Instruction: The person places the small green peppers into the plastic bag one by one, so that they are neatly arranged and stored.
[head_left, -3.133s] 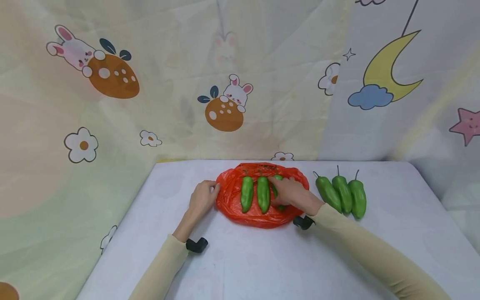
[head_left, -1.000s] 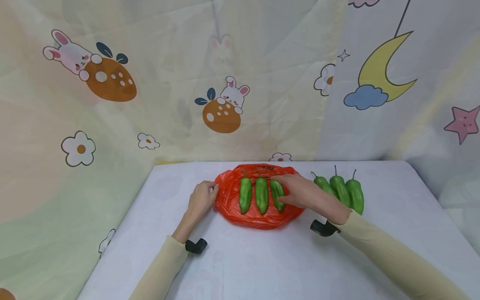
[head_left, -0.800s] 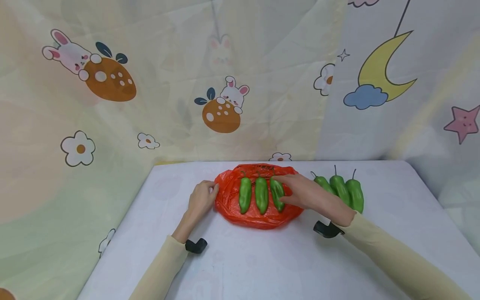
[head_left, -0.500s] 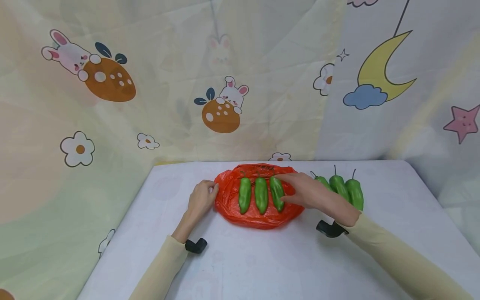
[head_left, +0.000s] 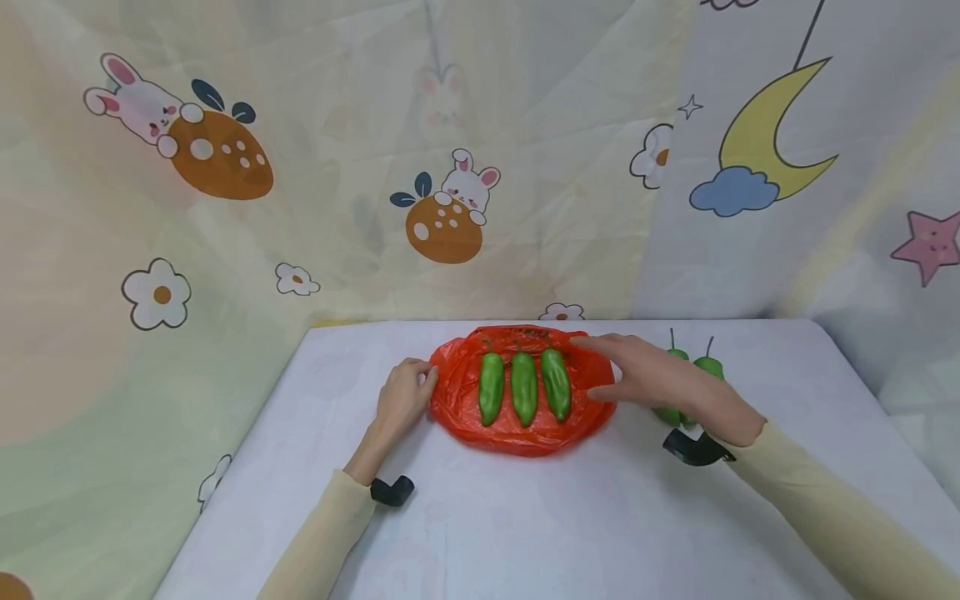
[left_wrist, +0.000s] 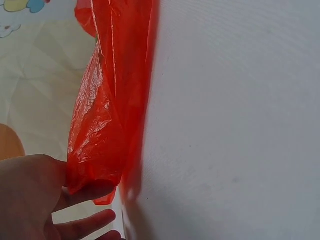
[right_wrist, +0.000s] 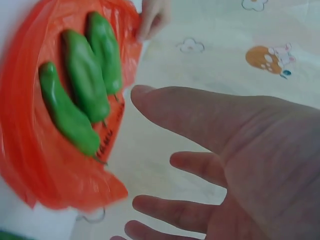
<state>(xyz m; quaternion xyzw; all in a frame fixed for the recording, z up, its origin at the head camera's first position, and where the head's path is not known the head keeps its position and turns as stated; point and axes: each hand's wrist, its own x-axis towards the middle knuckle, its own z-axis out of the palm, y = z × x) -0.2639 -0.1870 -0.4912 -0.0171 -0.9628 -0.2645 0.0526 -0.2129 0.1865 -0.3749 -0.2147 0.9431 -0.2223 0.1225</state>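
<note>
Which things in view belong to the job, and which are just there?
Part of the job, it seems:
red plastic bag, edge held by the left hand
three green peppers on it
likely the other peppers, partly hidden behind the right hand

Just there:
white table
printed backdrop
black wrist devices

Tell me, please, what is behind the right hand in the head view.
Two stemmed tops of green peppers show above the right hand, and green lower ends below it. The hand covers the rest, so their number is uncertain.

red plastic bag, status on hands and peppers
Left hand grips edge of red plastic bag. Right hand spread, holding nothing. Three long green peppers on bag. Right hand partly hides other green peppers.
</note>
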